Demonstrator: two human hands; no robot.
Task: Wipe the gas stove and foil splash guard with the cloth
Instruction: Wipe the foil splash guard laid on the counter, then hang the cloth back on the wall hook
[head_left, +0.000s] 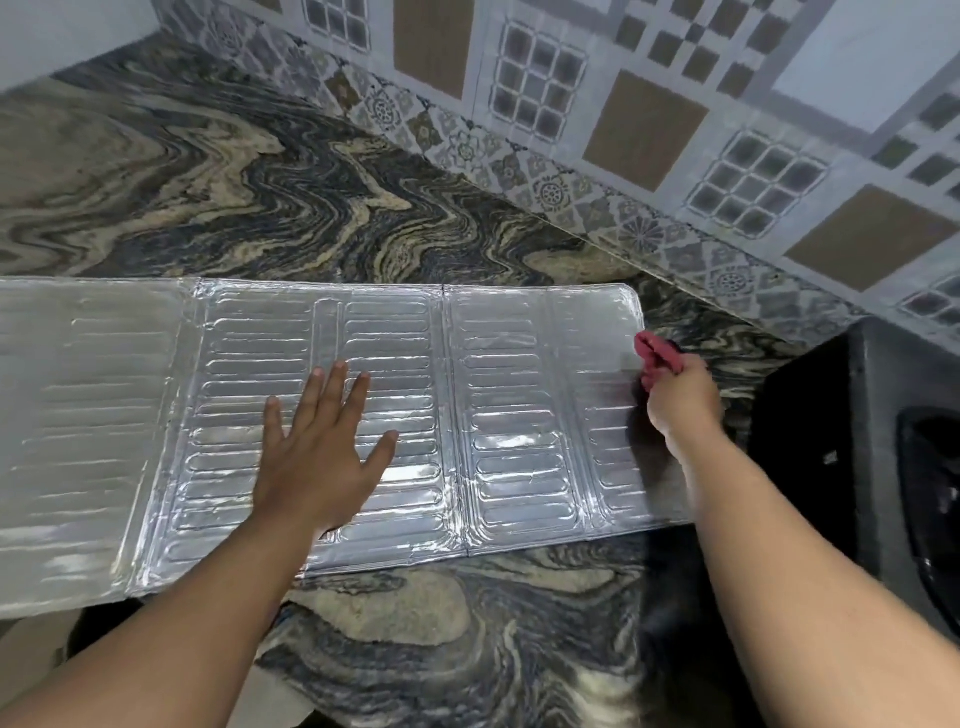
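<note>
While both bare forearms reach in from the bottom edge, the nearest surface is the countertop (415, 639), a polished stone slab with swirly grey, black and cream veining, kinda like marbled paper. Lying flat on it is the foil splash guard (519, 415), unfolded into hinged panels, shiny silver and crinkly, embossed with rows of long rounded-end slots and creased seams between the sections. Its left end runs out of frame and looks blurry there.

Left hand (322, 457) is planted palm-down on the middle panel, fingers (332, 389) spread wide and flat against the foil, thumb splayed off to the right. Right hand (680, 400) sits at the guard's right edge, fingers curled tight around a bunched-up red cloth (657, 353), which pokes out above the fist as a soft wrinkly wad and touches the foil right at the edge, near the far rounded corner.

Off to the right, just beside the guard, is the gas stove (831, 441), a matte black boxy body with a glossy dark curved part at the frame's edge, mostly cut off so I can't tell much more.

Farther back the countertop continues, then meets the tiled wall (649, 119): pale grey tiles with brown squares, little window-grid patterns and a floral border strip along the bottom.
</note>
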